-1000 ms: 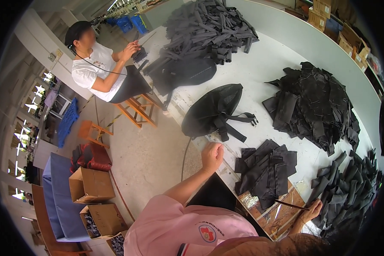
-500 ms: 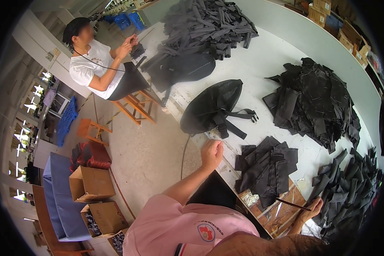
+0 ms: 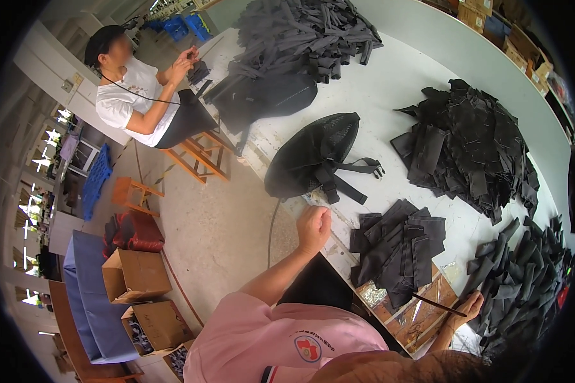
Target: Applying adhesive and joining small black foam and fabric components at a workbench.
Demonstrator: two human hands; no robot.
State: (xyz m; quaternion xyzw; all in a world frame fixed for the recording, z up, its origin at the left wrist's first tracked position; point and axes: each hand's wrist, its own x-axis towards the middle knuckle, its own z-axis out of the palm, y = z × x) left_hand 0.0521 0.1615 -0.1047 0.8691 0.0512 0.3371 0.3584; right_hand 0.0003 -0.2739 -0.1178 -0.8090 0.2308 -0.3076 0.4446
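My left hand is closed in a fist at the table's near edge, and nothing sticks out of it. Just beyond it lies a black mesh bag with a strap and buckle. In my right hand is a thin dark stick, its far end pointing at a stack of black fabric pieces. The stack partly covers a brown board with clear film on it. Beside my right hand spreads a heap of dark grey fabric strips.
A large heap of black fabric pieces sits at right on the white table. Grey strips are piled at the far end, by a black fabric bag. A co-worker sits at far left. Cardboard boxes stand on the floor.
The view has shifted slightly, so the table and its heaps sit a little higher and further left. Both hands keep the same pose, and the stick stays in my right hand.
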